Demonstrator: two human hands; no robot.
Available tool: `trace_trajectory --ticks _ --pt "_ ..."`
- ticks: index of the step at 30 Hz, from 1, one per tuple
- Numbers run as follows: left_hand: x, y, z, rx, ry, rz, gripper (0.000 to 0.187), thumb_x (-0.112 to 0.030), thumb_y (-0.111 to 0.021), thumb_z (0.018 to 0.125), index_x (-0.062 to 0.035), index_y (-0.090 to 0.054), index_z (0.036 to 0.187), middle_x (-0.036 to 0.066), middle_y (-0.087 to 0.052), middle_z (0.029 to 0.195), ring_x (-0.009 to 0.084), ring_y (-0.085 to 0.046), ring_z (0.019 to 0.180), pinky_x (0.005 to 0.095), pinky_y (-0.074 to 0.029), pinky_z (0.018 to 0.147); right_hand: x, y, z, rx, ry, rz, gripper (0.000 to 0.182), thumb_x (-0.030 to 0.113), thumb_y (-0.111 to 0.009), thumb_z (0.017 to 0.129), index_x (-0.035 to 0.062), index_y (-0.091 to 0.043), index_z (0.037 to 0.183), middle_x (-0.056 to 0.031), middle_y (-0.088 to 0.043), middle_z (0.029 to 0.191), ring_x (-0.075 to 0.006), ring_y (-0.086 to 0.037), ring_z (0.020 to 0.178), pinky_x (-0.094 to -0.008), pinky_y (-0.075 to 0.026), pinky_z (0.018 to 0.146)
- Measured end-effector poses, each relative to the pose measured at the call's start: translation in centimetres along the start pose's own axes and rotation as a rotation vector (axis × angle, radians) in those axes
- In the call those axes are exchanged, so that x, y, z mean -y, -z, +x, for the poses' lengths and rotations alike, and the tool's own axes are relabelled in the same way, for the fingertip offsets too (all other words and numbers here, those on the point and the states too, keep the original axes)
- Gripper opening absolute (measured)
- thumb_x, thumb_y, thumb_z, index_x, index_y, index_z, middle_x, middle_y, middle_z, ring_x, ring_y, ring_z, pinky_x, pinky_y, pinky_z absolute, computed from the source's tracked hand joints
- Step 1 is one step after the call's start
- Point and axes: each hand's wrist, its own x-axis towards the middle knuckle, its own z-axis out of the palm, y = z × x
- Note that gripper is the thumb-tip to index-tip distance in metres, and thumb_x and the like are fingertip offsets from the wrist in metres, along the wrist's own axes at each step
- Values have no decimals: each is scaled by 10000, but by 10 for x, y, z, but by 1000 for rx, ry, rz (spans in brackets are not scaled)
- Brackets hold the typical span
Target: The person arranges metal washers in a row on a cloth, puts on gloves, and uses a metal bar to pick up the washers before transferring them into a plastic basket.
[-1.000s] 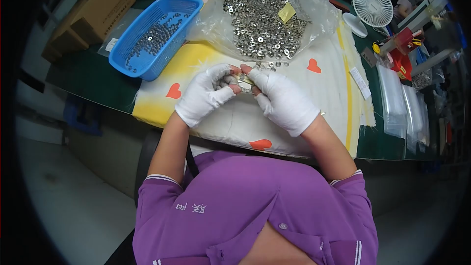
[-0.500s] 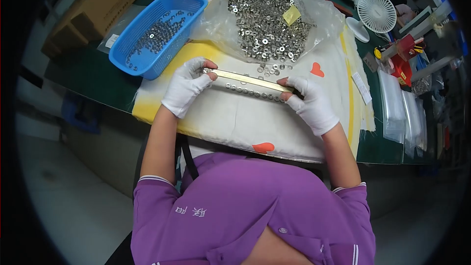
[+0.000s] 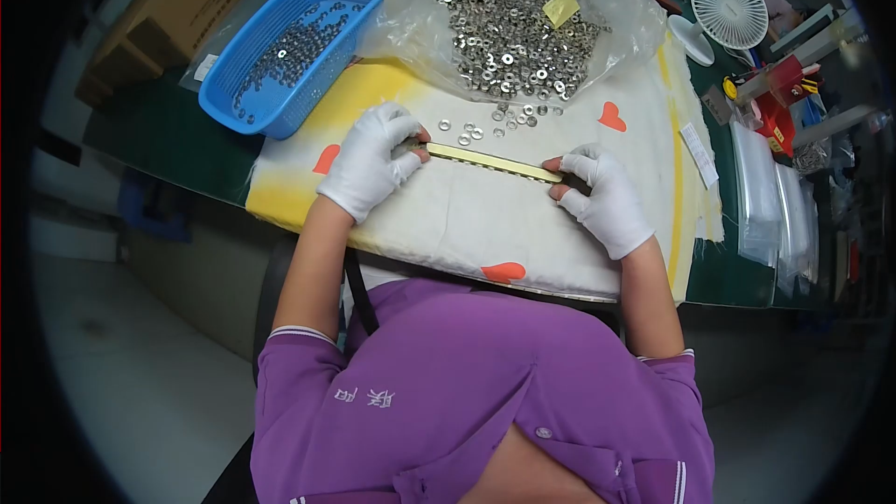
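A narrow brass-coloured bar runs between my two hands, slanting slightly down to the right over the white cloth. My left hand, in a white glove with bare fingertips, pinches its left end. The right end is pinched between thumb and fingers of my right hand, gloved the same way. Small dark and shiny bits show along the bar's lower edge. Just beyond the bar lie several loose metal rings, with more near the mouth of the bag.
A clear plastic bag full of small metal rings lies at the back, a yellow slip on top. Back left stands a blue basket holding more rings. A white fan, plastic bags and a paper label are on the right.
The bar has come down and now covers the row of rings that showed below it. Both hands moved slightly right and kept their grip. Some loose rings now show beyond the bar.
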Motion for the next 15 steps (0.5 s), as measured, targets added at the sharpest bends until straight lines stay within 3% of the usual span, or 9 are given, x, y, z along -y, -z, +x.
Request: trace_trajectory --ticks 8,10,15 --pt "6 4 -7 23 -121 32 119 -19 -675 705 -43 -613 804 87 -561 799 278 -537 824 361 -435 748 -4 7 -2 38 -36 118 202 -15 -664 735 13 -680 935 -85 -584 842 -193 -572 791 -288 -463 732" --pt "5 3 -9 20 -95 2 89 -32 -670 713 -49 -624 787 89 -566 791 284 -541 817 368 -441 734 -5 7 -3 52 11 101 183 13 -652 751 25 -680 932 -117 -597 844 -244 -583 797 -325 -473 731" --pt "0 6 -8 5 -99 9 50 -43 -658 722 -55 -630 761 90 -572 783 292 -547 793 382 -447 710 -4 6 -2 25 38 64 156 11 -638 757 23 -678 907 -115 -601 829 -246 -587 770 -320 -477 710"
